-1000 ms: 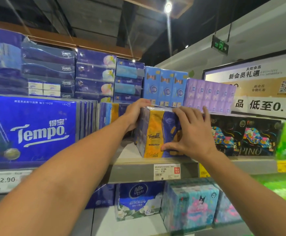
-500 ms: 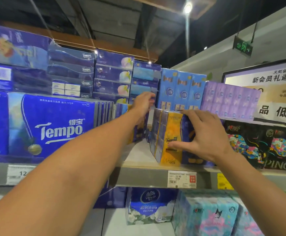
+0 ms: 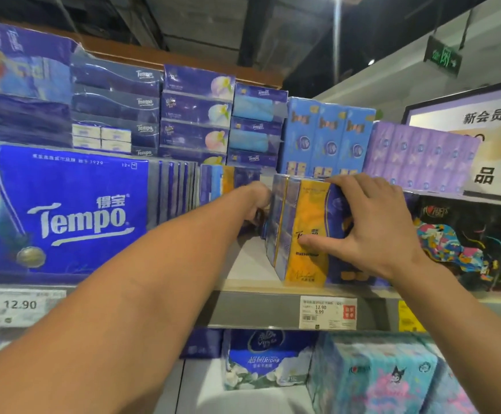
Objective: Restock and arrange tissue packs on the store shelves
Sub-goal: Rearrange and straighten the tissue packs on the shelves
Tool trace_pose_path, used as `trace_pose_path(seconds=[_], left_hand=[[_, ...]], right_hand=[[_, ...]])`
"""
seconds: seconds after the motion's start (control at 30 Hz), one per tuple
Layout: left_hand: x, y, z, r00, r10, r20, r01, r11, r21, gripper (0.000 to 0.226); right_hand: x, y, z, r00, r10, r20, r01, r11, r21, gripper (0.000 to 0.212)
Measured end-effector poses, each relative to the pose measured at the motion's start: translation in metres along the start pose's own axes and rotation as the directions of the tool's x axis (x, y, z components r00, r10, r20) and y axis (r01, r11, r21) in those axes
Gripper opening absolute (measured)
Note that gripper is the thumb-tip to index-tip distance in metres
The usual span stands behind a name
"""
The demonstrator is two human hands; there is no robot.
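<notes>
Nearest you, under the shelf edge (image 3: 258, 309), a white price tag (image 3: 327, 312) reading 12.90 and 9.99 hangs just below the orange Tempo pack (image 3: 303, 234). That pack stands upright at the front lip of the shelf, directly above the tag, its orange face turned toward you.

Your right hand (image 3: 374, 225) is spread over the pack's front and right side: fingers reach across its top right corner, the thumb lies flat against the orange face, and the palm covers the blue part. It holds the pack rather than merely resting near it.

Your left hand (image 3: 256, 201) reaches into the gap just left of the pack and farther back. Its fingers are hidden behind the pack's side, so you cannot tell whether they are curled round anything.

Left of the pack, across the gap, the big blue Tempo bundle (image 3: 73, 210) faces out, with thin packs standing on edge beside it. Behind and above the pack stand the light blue packs (image 3: 328, 135), with the purple packs (image 3: 419, 158) to their right.
</notes>
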State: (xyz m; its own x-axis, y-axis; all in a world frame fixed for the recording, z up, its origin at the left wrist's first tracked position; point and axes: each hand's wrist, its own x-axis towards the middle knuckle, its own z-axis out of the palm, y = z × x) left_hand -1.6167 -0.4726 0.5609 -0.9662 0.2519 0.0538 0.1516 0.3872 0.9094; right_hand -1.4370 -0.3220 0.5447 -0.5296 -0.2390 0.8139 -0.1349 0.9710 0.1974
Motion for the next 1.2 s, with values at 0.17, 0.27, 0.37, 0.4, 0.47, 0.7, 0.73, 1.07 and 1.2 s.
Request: trace_pose_path(seconds=[0.17,0.27,0.37,0.4,0.47,0.7,0.73,1.07,1.2], left_hand=[[0.013,-0.004,0.0,0.982,0.065,-0.179,0.026,0.886,0.464,0.037],[0.018,-0.006,-0.004,0.991,0.071,-0.116,0.005,0.831,0.556,0.037],[0.018,-0.011,-0.002,0.987,-0.133,0.093,0.094,0.937,0.337,0.027],[0.02,-0.014,-0.001,0.977,-0.167,0.136,0.129,0.96,0.247,0.023],[0.018,-0.02,0.0,0.957,-0.223,0.183,0.21,0.974,0.086,0.024],[0.081,-0.065,-0.012,0.946,-0.305,0.114,0.32,0.935,-0.153,0.017],[0.071,-0.059,-0.014,0.938,-0.323,0.128,0.345,0.908,-0.238,0.016],[0.009,-0.03,-0.024,0.96,-0.102,0.26,0.223,0.841,-0.493,0.022],[0.016,-0.032,-0.024,0.959,-0.075,0.274,0.205,0.851,-0.484,0.024]], right_hand=[[0.0,0.0,-0.001,1.0,0.002,-0.007,-0.002,0.999,0.032,0.097],[-0.001,0.0,-0.001,1.0,0.002,0.003,-0.002,0.999,0.039,0.096],[0.0,-0.001,-0.002,1.0,0.004,0.007,-0.004,0.999,0.043,0.097],[0.0,-0.002,-0.002,1.0,0.004,0.006,-0.005,0.999,0.042,0.097],[-0.001,-0.002,-0.002,1.0,0.007,0.009,-0.007,0.999,0.036,0.097],[-0.001,-0.002,-0.003,0.999,0.027,0.022,-0.028,0.999,0.041,0.097],[-0.001,-0.002,-0.003,0.999,0.027,0.02,-0.028,0.999,0.041,0.096],[0.0,-0.006,-0.005,0.998,0.048,0.033,-0.05,0.997,0.053,0.093],[0.001,-0.005,-0.006,0.997,0.06,0.055,-0.063,0.996,0.059,0.094]])
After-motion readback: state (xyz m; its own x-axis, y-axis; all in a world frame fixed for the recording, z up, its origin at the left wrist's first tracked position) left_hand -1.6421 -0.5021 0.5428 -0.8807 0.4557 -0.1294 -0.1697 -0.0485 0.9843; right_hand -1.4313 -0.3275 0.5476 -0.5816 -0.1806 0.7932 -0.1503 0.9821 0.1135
